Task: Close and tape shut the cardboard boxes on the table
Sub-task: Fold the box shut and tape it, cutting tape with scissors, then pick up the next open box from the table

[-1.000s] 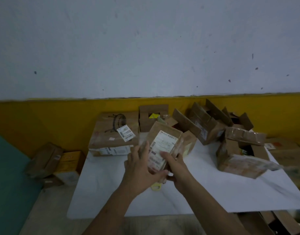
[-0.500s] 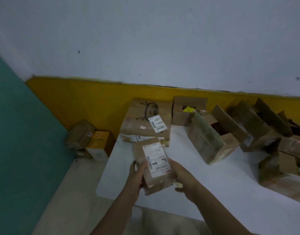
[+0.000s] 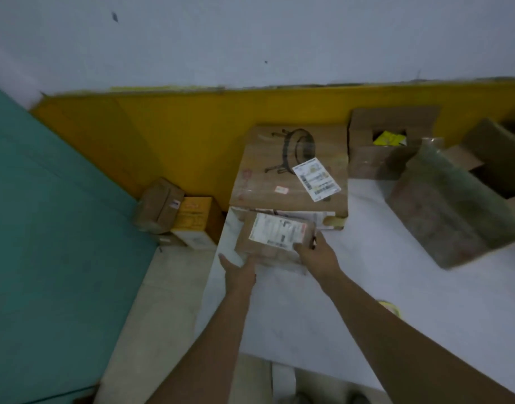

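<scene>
Handling the small box [image 3: 275, 240], white label upward, at centre frame on the far left corner of the white table [image 3: 367, 287], just in front of the large flat box [image 3: 291, 170] and apparently touching its near edge. Touching the near-left side of the small box with the left hand [image 3: 238, 271], fingers looking straight. Resting the right hand [image 3: 317, 255] on the box's right end, gripping or merely pressing there, not telling which through the blur. Working with hands apart, one at each end of the box. Probably setting this box down flat at the table corner, flaps appearing shut, while not discerning any tape across its seam at this sharpness. For doing the step well: lowering the box square to the table with its whole underside supported; staying clear of the table's left edge, guarding against a fall toward the floor boxes [image 3: 174, 211] at middle left; releasing only after feeling it lying stable; placing rather than tossing, avoiding a knock to the flat box behind. Leaving untouched, at upper right of the frame, the open box [image 3: 390, 141] showing something yellow inside and, at right, the tape-wrapped box [image 3: 451, 211] sitting tilted. Possibly glimpsing a tape roll [image 3: 391, 309] beside the right forearm at lower right, too hidden for being sure.
</scene>
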{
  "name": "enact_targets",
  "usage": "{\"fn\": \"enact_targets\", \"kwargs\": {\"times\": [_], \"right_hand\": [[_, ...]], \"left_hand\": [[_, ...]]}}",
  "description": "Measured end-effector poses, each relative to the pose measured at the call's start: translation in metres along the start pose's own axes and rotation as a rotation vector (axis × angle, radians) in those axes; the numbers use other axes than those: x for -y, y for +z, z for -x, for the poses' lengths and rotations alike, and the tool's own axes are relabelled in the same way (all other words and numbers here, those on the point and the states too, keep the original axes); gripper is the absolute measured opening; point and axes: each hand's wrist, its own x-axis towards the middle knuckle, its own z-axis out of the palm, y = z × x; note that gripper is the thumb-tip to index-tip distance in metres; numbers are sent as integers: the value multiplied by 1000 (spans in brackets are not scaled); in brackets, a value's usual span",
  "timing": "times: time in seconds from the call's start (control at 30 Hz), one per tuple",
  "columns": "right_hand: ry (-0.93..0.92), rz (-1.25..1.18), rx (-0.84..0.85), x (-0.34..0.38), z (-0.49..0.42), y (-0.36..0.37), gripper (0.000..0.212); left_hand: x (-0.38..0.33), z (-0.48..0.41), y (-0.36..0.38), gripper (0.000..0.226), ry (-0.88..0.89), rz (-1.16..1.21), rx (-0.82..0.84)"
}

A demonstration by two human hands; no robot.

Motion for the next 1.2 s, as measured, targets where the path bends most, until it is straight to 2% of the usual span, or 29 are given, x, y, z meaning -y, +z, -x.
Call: {"fn": "enact_targets", "kwargs": {"times": [0.1, 0.17, 0.2, 0.27, 0.33, 0.37, 0.43, 0.5, 0.6, 0.7, 0.77, 0.83, 0.87, 0.93, 1.03, 1.1, 1.2], "right_hand": [[-69, -24, 79, -3, -10, 11, 64], [-42, -76, 112, 0, -14, 14, 68], [-20, -99, 130, 3, -15, 14, 69], [-14, -90, 156, 6, -13, 15, 70], [-89, -18, 151, 12, -3, 12, 73], [-136, 39, 121, 13, 2, 7, 72], [-197, 158, 12, 19, 20, -13, 64], [-287, 306, -157, 23, 38, -48, 56], [-419, 581, -337, 23, 64, -117, 48], [-464, 703, -535, 23, 81, -195, 39], [-460, 735, -731, 22, 89, -243, 27], [-331, 728, -880, 14, 89, -287, 24], [-233, 702, -920, 10, 84, -307, 29], [-97, 657, -907, 1, 73, -346, 46], [-78, 684, -742, -9, 44, -388, 56], [-108, 665, -577, -9, 24, -403, 52], [-141, 608, -395, -5, -2, -409, 32]], "left_hand": [[-17, -20, -13, 64, 26, -24, 70], [-21, -28, -16, 40, 26, -123, 99], [-22, -32, -18, 36, 38, -173, 96], [-28, -33, -18, 45, 66, -309, 83], [-33, -29, -13, 66, 117, -574, -8], [-36, -22, -8, 66, 190, -708, -70], [-46, 5, 6, 62, 427, -846, -148], [-59, 35, 31, 61, 590, -896, -143], [-73, 78, 77, 49, 674, -947, 3], [-79, 121, 125, 42, 753, -875, 242], [-78, 148, 156, 40, 772, -850, 384], [-78, 177, 183, 39, 756, -834, 469], [-77, 188, 197, 39, 759, -834, 488], [-78, 206, 226, 37, 757, -844, 500], [-82, 221, 268, 40, 748, -861, 508], [-82, 224, 295, 57, 682, -891, 501], [-72, 223, 323, 85, 536, -857, 512]]}}
